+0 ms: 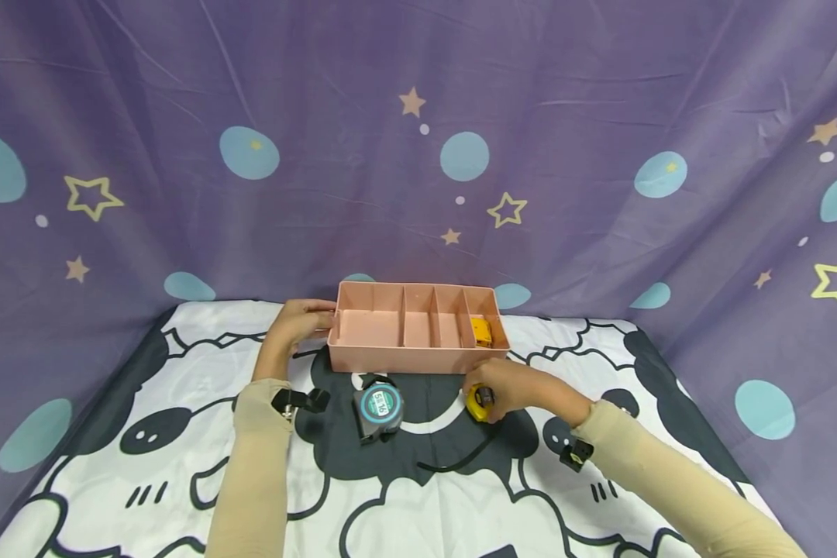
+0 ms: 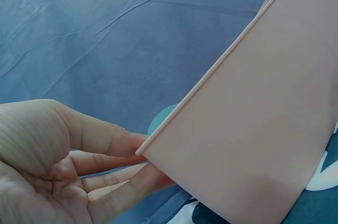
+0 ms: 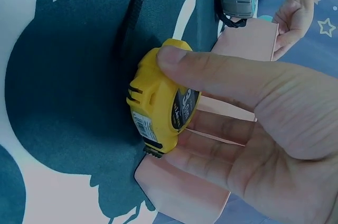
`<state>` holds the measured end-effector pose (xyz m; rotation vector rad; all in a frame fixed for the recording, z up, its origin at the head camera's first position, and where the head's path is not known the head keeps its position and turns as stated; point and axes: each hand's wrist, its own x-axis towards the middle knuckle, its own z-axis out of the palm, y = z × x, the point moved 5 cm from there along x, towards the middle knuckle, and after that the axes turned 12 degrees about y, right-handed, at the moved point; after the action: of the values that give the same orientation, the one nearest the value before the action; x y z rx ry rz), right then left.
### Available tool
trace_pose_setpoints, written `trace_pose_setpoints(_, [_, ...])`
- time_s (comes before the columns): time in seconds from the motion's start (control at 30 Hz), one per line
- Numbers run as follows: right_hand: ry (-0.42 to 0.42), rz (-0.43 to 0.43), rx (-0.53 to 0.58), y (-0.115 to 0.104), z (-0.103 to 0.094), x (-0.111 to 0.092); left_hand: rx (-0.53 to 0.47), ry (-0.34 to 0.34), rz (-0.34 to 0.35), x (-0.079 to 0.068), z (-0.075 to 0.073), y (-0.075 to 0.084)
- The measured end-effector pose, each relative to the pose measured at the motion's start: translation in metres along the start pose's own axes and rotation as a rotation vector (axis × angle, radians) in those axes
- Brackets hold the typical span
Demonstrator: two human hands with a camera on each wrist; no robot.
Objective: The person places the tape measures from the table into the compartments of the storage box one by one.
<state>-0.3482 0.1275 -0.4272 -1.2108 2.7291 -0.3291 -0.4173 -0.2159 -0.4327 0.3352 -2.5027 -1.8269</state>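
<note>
My right hand [image 1: 505, 386] holds a yellow tape measure [image 3: 158, 94] between thumb and fingers, just in front of the pink divided box [image 1: 384, 359]. A black wrist strap [image 1: 460, 463] trails from near it over the cloth. With fingers fairly straight, my left hand [image 1: 300, 324] touches the box's left end; in the left wrist view its fingertips [image 2: 138, 143] are at the rim corner, partly hidden behind the box. A grey and teal tape measure [image 1: 380, 407] lies before the box. Inside the rightmost compartment sits a small yellow object [image 1: 481, 332], perhaps a toy vehicle.
The table wears a black and white cartoon cloth [image 1: 453, 511]. Behind the box hangs a purple curtain [image 1: 349, 225] with stars and blue spots, and it continues along both sides. Dividers [image 1: 435, 316] split the box into several compartments.
</note>
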Motion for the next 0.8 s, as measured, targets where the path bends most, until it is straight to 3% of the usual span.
trace_pose_setpoints(0.3, [0.008, 0.003, 0.025, 0.0001, 0.0001, 0.0001, 0.003, -0.008, -0.026, -0.0025, 0.0023, -0.0013])
trace_pose_setpoints(0.8, [0.032, 0.004, 0.081, 0.0004, -0.0043, 0.0029, 0.001, -0.013, -0.005, -0.0024, -0.0007, 0.0039])
